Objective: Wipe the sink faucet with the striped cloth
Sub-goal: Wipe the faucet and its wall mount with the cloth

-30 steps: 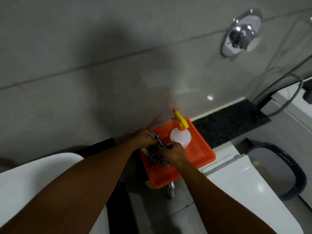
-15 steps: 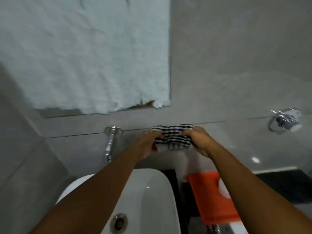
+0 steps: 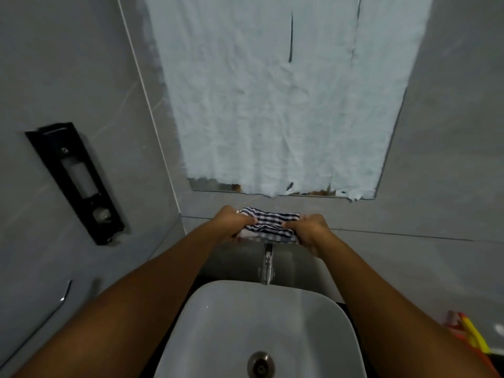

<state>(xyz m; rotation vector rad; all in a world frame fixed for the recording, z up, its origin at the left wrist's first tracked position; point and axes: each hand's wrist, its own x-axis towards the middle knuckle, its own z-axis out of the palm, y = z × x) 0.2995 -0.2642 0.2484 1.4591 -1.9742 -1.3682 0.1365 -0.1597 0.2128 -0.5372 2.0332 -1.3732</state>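
Note:
The striped cloth (image 3: 268, 224), dark blue and white, is stretched between both hands against the wall, just above the chrome sink faucet (image 3: 266, 266). My left hand (image 3: 234, 222) grips its left end and my right hand (image 3: 308, 231) grips its right end. The faucet comes out of the wall and its spout hangs over the back rim of the white sink (image 3: 321, 320). The cloth hides the faucet's upper part.
A mirror covered with pale paper (image 3: 272, 99) hangs above the faucet. A black soap dispenser (image 3: 75, 181) is fixed to the left wall. The sink drain (image 3: 261, 364) lies low in the middle. An orange tray with a yellow sprayer (image 3: 473, 335) peeks in at the right edge.
The hands lifted the striped cloth out of the orange tray, carried it left and now hold it spread above the faucet. The view swung left from the tray to the sink.

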